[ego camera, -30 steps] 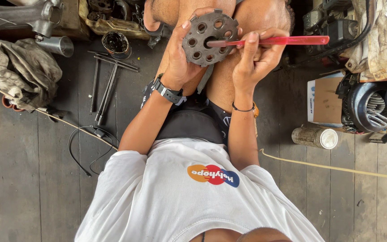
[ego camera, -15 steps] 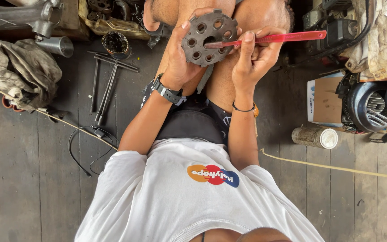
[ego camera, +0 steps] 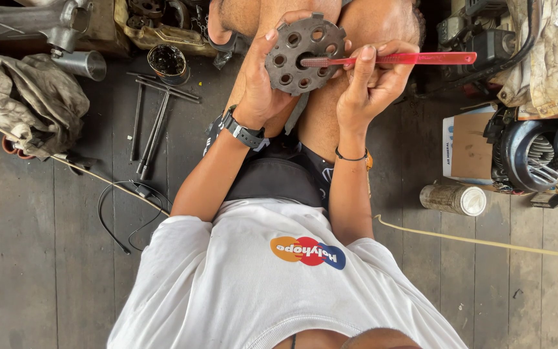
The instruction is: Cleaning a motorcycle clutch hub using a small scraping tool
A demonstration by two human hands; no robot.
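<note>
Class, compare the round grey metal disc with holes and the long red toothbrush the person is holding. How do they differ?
The round grey metal disc with holes is wide and flat; the long red toothbrush is thin and straight. The left hand holds the disc; the right hand holds the toothbrush. Both are raised above the knees, touching at the disc's centre.

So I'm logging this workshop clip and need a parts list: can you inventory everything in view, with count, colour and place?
toothed disc: one, dark grey with round holes, held above the knees
brush: one, red handle, bristle end at the disc's centre
rag: one, dirty beige, floor upper left
metal rods: several, dark, floor beside the rag
cup: one, dark, greasy, above the rods
cable: one, black, floor left
can: one, rusty with white end, lying at right
cardboard box: one, brown, right
engine: one, black and silver, right edge
left hand: one, holds the disc, black watch on wrist
right hand: one, holds the brush
</note>
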